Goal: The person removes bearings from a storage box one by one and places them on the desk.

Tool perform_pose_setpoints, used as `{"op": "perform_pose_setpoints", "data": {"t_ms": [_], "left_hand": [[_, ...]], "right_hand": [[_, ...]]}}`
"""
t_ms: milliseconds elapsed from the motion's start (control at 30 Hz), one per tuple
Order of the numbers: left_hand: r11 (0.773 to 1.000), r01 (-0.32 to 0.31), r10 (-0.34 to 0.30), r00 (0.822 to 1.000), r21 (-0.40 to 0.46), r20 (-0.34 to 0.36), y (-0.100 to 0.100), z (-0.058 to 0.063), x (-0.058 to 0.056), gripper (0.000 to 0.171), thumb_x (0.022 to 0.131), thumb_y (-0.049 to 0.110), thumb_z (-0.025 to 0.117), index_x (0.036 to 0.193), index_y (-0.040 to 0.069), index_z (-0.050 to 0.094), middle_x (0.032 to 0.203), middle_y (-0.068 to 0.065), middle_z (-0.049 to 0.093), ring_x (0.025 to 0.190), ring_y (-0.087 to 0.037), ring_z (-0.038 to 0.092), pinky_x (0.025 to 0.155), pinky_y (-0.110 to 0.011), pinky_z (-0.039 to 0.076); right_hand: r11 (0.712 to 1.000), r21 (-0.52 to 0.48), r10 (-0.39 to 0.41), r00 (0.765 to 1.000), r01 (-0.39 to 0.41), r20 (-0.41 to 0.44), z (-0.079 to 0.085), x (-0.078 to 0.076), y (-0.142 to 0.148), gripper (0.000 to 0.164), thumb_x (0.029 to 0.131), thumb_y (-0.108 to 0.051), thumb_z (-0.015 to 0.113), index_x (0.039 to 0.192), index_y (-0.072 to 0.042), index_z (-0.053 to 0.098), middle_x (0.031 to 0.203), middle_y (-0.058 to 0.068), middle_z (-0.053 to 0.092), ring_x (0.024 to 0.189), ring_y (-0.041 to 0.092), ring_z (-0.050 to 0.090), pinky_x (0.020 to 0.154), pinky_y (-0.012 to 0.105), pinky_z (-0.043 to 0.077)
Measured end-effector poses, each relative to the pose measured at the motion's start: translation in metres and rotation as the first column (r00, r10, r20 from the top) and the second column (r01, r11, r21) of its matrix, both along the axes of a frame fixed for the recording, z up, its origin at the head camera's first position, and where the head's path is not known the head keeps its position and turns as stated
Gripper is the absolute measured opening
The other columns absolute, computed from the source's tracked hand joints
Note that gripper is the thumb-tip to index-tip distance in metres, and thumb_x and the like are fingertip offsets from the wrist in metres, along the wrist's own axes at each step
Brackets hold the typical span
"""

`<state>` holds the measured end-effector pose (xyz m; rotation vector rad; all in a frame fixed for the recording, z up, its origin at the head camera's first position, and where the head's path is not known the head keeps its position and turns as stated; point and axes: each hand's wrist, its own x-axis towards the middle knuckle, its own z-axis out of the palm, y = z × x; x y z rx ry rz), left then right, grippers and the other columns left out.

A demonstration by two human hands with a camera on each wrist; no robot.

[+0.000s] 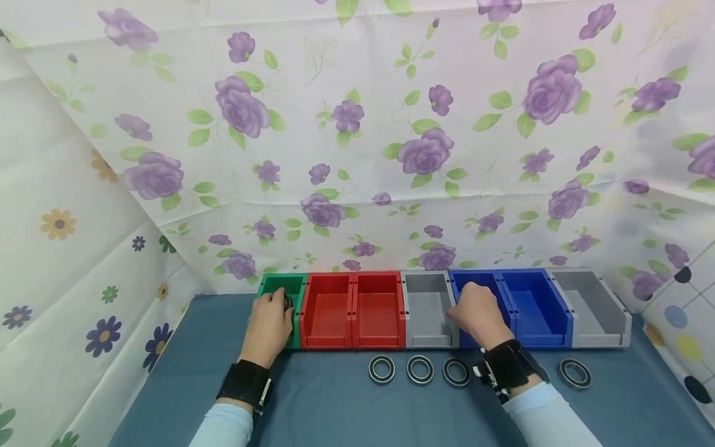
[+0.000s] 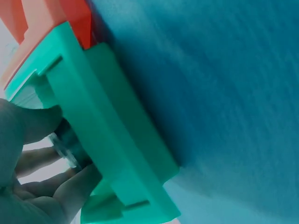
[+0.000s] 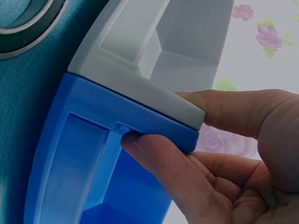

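My left hand (image 1: 269, 326) reaches into the green bin (image 2: 100, 126) at the row's left end. Between its thumb and fingers it holds a ring-shaped ball bearing (image 2: 70, 148), mostly hidden by the hand and bin wall. Over the border of the middle grey bin (image 1: 430, 339) and a blue bin (image 3: 56, 154), my right hand (image 1: 478, 313) pinches their two adjoining side walls. Its thumb (image 3: 233, 109) lies on the grey side, a fingertip (image 3: 140, 142) on the blue side.
Two red bins (image 1: 329, 343) stand beside the green one. Another blue bin (image 1: 539, 341) and a grey bin (image 1: 600, 341) end the row at right. Several bearings (image 1: 562, 374) lie on the blue cloth (image 1: 346, 416) in front. A flowered sheet (image 1: 380, 230) hangs behind.
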<state>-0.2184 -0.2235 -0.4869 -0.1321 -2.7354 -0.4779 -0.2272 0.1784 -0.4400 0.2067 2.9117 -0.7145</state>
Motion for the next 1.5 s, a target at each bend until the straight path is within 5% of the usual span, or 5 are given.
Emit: {"op": "perform_pose_setpoints", "data": {"t_ms": [500, 800, 1033, 1500], "left_hand": [[0.973, 0.016, 0.014, 0.992, 0.229, -0.129, 0.002, 0.021, 0.012, 0.051, 0.092, 0.018, 0.058, 0.137, 0.002, 0.038, 0.127, -0.021, 0.038, 0.105, -0.033, 0.049, 0.079, -0.045, 0.047], [0.929, 0.040, 0.050, 0.971, 0.368, -0.232, 0.012, 0.039, 0.021, 0.048, 0.087, 0.020, 0.064, 0.130, 0.006, 0.048, 0.122, -0.015, 0.044, 0.101, -0.025, 0.052, 0.071, -0.036, 0.050], [0.923, 0.052, 0.077, 0.945, 0.380, -0.318, 0.024, 0.052, 0.033, 0.041, 0.078, 0.021, 0.067, 0.118, 0.014, 0.060, 0.109, -0.004, 0.055, 0.088, -0.014, 0.055, 0.063, -0.029, 0.050], [0.869, 0.042, 0.063, 0.979, 0.493, -0.195, 0.044, 0.064, 0.050, 0.040, 0.074, 0.029, 0.075, 0.112, 0.024, 0.063, 0.105, 0.009, 0.057, 0.087, -0.009, 0.053, 0.062, -0.024, 0.048]], "right_hand": [[1.000, 0.007, 0.027, 0.999, -0.027, -0.024, -0.001, 0.003, 0.001, 0.022, 0.078, -0.018, 0.067, 0.063, -0.006, 0.057, 0.057, 0.005, 0.051, 0.051, 0.018, 0.050, 0.045, 0.029, 0.040], [1.000, 0.007, 0.027, 0.999, -0.027, -0.023, -0.002, 0.003, 0.001, 0.020, 0.078, -0.018, 0.067, 0.065, -0.006, 0.058, 0.059, 0.005, 0.052, 0.051, 0.018, 0.051, 0.045, 0.029, 0.040], [1.000, 0.007, 0.027, 0.999, -0.027, -0.017, -0.002, 0.003, 0.000, 0.019, 0.078, -0.018, 0.067, 0.066, -0.006, 0.058, 0.060, 0.005, 0.053, 0.053, 0.018, 0.051, 0.046, 0.029, 0.041], [1.000, 0.008, 0.019, 1.000, -0.019, -0.011, 0.002, 0.002, 0.000, 0.021, 0.078, -0.020, 0.068, 0.065, -0.006, 0.058, 0.060, 0.005, 0.053, 0.053, 0.019, 0.052, 0.046, 0.029, 0.041]]}}
